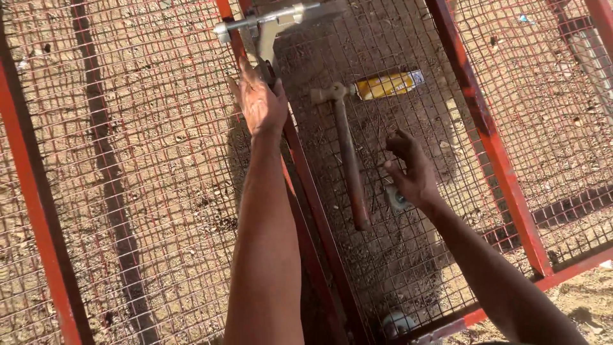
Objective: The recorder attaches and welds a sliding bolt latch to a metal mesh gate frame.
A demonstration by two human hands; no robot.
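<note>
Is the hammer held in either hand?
No. The hammer lies alone on the wire mesh, between the left hand and right hand.

A wooden-handled hammer lies on the wire mesh, its head near a flattened yellow packet. Red steel bars frame the mesh above brown dirt.

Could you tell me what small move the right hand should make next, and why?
Probably lower the right hand onto the mesh beside the red bar with whatever small piece its fingers pinch. The left hand already grips the riveting tool against that bar, while the hammer lies untouched on the mesh nearby.
</note>
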